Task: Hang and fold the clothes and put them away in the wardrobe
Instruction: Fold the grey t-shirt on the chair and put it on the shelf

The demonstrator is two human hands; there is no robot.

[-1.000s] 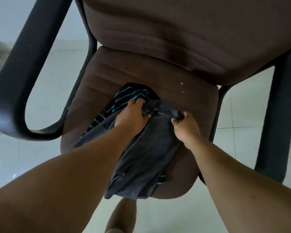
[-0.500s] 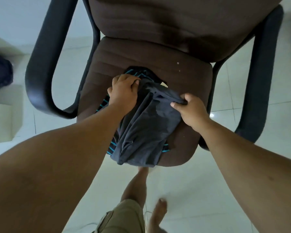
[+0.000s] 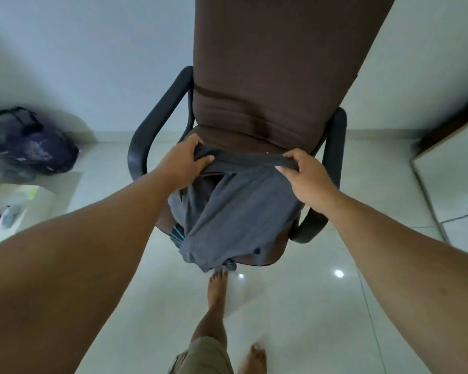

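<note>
Because the grey garment (image 3: 235,211) was soft, light cloth that sagged wherever nothing held it, I judged the best hold to be along its top edge, one grip near each end, so the weight would hang evenly and the fabric would fall open by itself. It hung in front of the brown chair (image 3: 276,76), its top edge drawn into a taut band between my hands above the seat, its lower part draping over the seat's front edge towards the floor (image 3: 295,306). A striped teal piece (image 3: 177,233) peeked out beneath it at the left. My left hand (image 3: 185,160) was closed round the bunched left end, fingers (image 3: 200,159) curled tight over the cloth. My right hand (image 3: 305,176) pinched the right end, thumb and fingers closed narrow on the hem. Neither hand touched the chair, as far as I could tell
</note>
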